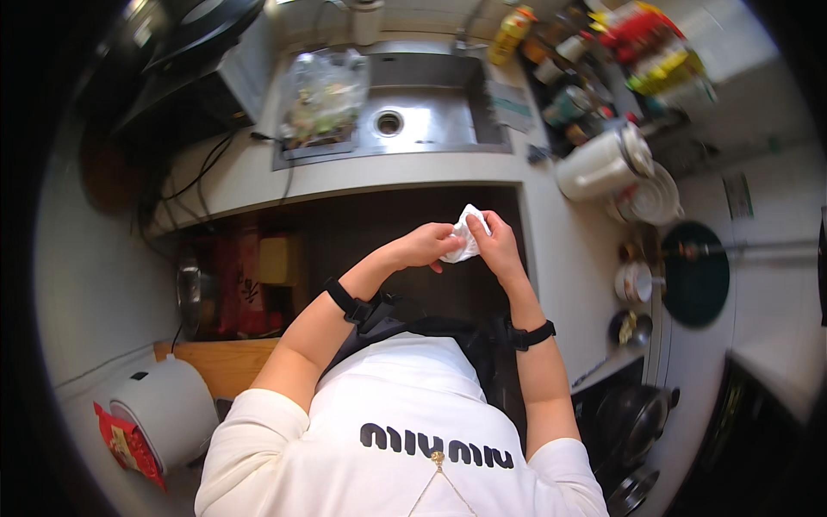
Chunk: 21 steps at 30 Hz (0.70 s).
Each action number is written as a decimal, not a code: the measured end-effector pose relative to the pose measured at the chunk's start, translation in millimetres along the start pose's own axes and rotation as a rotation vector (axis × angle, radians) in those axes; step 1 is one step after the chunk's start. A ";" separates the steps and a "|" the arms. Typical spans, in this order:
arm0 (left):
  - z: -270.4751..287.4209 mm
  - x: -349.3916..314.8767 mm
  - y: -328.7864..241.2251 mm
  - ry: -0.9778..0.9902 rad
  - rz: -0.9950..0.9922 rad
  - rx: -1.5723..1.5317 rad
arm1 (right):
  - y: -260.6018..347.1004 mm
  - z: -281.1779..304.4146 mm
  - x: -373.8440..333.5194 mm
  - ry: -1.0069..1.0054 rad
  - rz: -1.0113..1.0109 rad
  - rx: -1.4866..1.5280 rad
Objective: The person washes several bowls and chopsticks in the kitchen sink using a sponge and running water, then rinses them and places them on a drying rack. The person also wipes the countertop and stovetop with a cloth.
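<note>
Head view: both hands, left hand [424, 246] and right hand [495, 246], raised together, fingers closed around a crumpled white cloth [466, 234]

White cloth [466, 234] held crumpled, in front of the sink [431, 121].
The cloth is a small, soft, white wad, bunched into irregular folds; one corner peaks upward toward the sink. It is pinched between the left hand [425, 246] and the right hand [497, 244], clear of the counter edge, on the near side of the sink and slightly right of its drain.
</note>
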<state>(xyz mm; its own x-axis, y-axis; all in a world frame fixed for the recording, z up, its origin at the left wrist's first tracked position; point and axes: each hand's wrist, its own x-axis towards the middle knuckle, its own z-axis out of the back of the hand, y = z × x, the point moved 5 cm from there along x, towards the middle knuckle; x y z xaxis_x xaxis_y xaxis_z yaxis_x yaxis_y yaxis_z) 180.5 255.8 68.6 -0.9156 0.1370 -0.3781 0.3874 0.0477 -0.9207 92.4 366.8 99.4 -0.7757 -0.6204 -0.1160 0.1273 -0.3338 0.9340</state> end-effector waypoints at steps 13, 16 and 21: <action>151.7 -42.0 24.1 -0.555 -0.223 0.425 | 6.7 -159.7 135.8 0.124 0.259 -0.650; 171.6 -55.7 35.5 -0.561 -0.156 0.173 | -0.3 -132.1 185.0 -0.075 0.191 -0.798; 253.6 -89.0 80.3 -0.824 0.126 -0.158 | -3.6 -132.6 222.4 0.028 0.207 -0.666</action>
<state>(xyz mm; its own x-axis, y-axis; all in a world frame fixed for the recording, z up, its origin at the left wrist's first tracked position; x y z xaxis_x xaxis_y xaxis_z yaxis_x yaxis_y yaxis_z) 265.6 -3.5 3.8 -0.6270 -0.6110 -0.4834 0.4463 0.2268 -0.8656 1.5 135.9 25.4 -0.6793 -0.7334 0.0250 0.6296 -0.5650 0.5332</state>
